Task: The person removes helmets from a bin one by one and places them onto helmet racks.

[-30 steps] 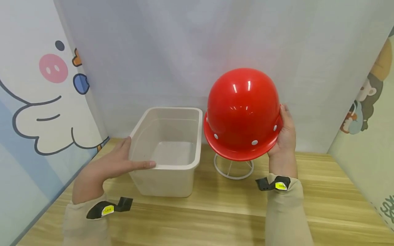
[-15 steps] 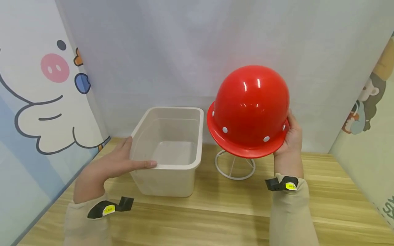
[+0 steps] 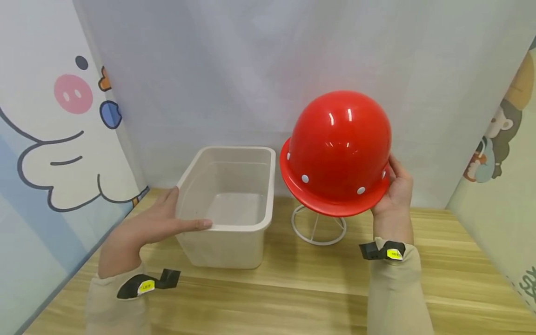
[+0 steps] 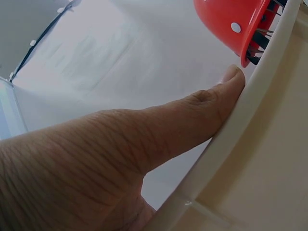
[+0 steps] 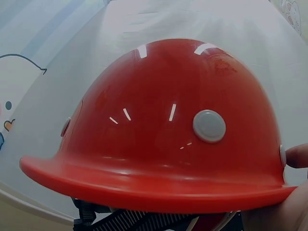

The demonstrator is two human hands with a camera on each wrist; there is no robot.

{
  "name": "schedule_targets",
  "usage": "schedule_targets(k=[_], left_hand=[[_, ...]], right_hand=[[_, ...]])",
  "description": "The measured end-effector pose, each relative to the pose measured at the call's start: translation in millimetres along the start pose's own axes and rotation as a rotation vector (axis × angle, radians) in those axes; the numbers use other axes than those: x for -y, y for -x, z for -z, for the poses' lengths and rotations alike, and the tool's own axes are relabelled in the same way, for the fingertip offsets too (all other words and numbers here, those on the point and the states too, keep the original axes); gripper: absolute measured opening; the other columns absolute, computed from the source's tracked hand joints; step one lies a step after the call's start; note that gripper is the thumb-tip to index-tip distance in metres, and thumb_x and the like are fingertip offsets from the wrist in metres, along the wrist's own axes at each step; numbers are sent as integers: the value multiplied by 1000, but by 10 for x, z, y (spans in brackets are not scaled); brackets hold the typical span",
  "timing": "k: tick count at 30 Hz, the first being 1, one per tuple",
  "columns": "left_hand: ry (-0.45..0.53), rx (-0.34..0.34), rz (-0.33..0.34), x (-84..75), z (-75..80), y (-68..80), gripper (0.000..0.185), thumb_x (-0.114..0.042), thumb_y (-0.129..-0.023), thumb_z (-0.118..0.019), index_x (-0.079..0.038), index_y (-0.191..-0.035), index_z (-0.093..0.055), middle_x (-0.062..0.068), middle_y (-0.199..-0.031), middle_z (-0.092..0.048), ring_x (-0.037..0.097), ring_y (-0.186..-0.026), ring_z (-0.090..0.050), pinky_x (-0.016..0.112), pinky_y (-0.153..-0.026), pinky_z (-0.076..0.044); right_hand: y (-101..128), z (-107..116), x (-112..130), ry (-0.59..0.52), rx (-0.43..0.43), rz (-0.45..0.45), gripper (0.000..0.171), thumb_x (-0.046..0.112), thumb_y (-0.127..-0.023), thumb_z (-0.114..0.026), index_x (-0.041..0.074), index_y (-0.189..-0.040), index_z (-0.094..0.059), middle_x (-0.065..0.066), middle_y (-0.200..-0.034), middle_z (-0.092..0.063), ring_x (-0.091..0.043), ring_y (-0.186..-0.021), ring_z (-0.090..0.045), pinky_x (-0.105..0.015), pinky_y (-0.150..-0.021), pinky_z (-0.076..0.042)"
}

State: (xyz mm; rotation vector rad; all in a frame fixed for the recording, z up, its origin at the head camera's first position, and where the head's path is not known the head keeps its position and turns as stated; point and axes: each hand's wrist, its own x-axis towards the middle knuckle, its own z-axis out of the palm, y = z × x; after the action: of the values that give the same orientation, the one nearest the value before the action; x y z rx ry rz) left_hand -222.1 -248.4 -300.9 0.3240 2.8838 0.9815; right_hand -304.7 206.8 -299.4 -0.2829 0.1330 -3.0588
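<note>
A red hard hat (image 3: 341,149) with pale rivets sits tilted over the right half of the table. My right hand (image 3: 395,188) grips its brim on the right side, the thumb showing near a rivet; in the right wrist view dark straps hang under the brim. Below the hat, the white ring base (image 3: 318,242) of a wire stand shows; the hat hides its upper part, so I cannot tell whether they touch. At the left, my left hand (image 3: 155,221) rests on the corner of a beige plastic bin (image 3: 224,246), its thumb straight along the front rim.
The wooden table (image 3: 268,307) runs back to a pale curtain (image 3: 201,74). Printed cartoon panels stand at both sides, the left one (image 3: 63,153) close to my left forearm. The bin's bare floor is visible, with the stand to its right.
My right hand has moved the hard hat a little to the right and turned it slightly, most of this in the first half second. My left hand and the bin have stayed in place.
</note>
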Motion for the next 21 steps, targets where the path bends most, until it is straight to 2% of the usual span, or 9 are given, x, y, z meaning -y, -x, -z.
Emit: schedule_targets(k=[6,11,16,21], left_hand=[[6,-8,-7,6,5,3,116,-58,-81,-78,-2,-157,-11,29,-150,-27,42,-129,-37,66,-102,-37],[-2,-5,-4,-3,3,-3,118,-59,-81,-77,-1,-158,-8,30,-154,-22,44,-133,-32,69,-103,-34],[7,-9,-15,-13,6,-5,114,-57,-81,-78,-3,-157,-12,28,-149,-28,42,-128,-37,67,-101,-37],[18,-4,-14,-12,4,3,114,-56,-81,-78,-3,-158,-11,29,-151,-26,43,-130,-36,67,-102,-37]], right_hand=[[20,-7,11,14,14,-5,28,10,-97,-63,3,-125,-63,-12,-109,-69,-28,-94,-65,-41,-82,-56],[19,2,31,-8,14,1,24,9,-98,-61,0,-120,-64,-13,-107,-69,-29,-92,-66,-41,-81,-56],[23,23,38,7,-6,8,21,10,-98,-61,0,-116,-65,-13,-105,-69,-28,-91,-65,-40,-80,-56],[39,35,16,23,-3,-2,24,11,-98,-62,3,-121,-64,-11,-108,-69,-27,-93,-65,-40,-82,-56]])
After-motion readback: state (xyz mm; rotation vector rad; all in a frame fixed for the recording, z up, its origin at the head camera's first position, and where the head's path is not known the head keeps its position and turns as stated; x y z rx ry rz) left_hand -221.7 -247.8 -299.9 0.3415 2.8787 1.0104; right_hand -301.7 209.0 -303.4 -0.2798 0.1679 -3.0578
